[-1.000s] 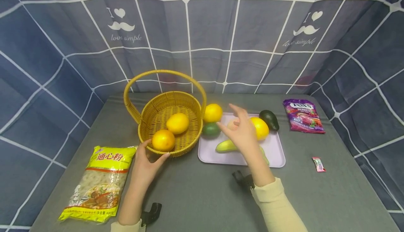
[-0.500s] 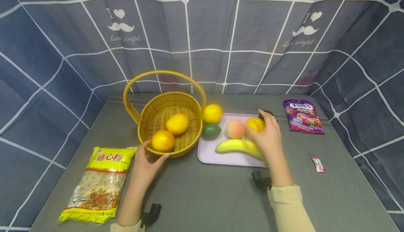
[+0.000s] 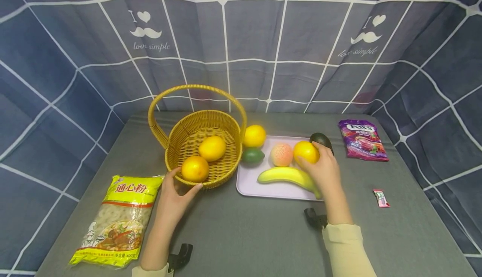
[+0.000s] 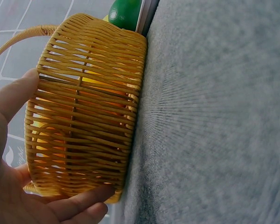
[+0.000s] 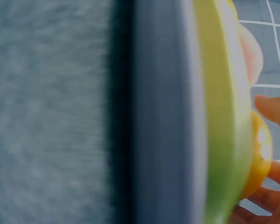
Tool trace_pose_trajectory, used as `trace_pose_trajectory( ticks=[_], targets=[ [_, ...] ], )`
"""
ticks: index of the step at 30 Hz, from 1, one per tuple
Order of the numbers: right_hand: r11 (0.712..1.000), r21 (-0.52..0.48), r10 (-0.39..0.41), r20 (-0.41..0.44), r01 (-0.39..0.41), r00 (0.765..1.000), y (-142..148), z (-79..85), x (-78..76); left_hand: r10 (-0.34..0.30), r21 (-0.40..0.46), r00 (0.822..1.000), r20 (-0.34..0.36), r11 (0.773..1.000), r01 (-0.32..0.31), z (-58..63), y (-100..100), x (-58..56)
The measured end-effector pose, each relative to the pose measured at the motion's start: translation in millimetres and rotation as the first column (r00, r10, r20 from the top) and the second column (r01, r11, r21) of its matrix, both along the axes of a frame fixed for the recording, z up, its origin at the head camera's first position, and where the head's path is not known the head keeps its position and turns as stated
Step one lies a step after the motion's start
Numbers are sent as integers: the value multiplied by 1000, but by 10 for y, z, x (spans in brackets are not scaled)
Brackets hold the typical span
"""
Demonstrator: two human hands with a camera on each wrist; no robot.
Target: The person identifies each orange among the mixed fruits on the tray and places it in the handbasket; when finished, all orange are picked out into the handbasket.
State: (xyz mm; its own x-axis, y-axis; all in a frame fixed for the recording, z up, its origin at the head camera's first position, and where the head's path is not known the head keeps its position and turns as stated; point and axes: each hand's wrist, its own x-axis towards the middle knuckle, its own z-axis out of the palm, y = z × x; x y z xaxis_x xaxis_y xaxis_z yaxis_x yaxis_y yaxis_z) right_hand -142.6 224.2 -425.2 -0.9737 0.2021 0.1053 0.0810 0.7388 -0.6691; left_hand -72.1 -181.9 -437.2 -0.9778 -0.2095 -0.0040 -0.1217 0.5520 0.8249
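Note:
My left hand [image 3: 175, 197] grips the near rim of a yellow wicker basket [image 3: 171, 143], its thumb at the rim and fingers along the side [image 4: 88, 116]. In the basket lie an orange [image 3: 194, 168] and a lemon-like yellow fruit [image 3: 212, 148]. My right hand [image 3: 325, 170] is at a second orange [image 3: 306, 151] on a pale lilac tray [image 3: 260, 190], thumb on the near left side and fingers on the far right. In the right wrist view that orange [image 5: 260, 158] shows between thumb and fingers, partly behind the banana [image 5: 224, 107].
The tray also bears a peach [image 3: 281, 155], and a green fruit [image 3: 252, 156] lies at its left edge. Behind stand a yellow fruit [image 3: 255, 136] and a dark avocado [image 3: 321, 141]. A pasta bag [image 3: 116, 222] lies left; a purple candy bag [image 3: 362, 139] and small wrapped candy [image 3: 381, 198] lie right.
My right hand has come from over the peach, rightward and down to the orange on the tray, and its fingers now close round it. The left hand stays on the basket.

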Motion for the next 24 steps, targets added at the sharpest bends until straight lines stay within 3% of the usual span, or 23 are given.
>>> trace_pose_trajectory(
  ticks=[24],
  targets=[
    [997, -19, -71, -29, 70, 997, 26, -134, -16, -1, 0, 999, -45, 1000, 1, 2, 4, -2]
  ],
)
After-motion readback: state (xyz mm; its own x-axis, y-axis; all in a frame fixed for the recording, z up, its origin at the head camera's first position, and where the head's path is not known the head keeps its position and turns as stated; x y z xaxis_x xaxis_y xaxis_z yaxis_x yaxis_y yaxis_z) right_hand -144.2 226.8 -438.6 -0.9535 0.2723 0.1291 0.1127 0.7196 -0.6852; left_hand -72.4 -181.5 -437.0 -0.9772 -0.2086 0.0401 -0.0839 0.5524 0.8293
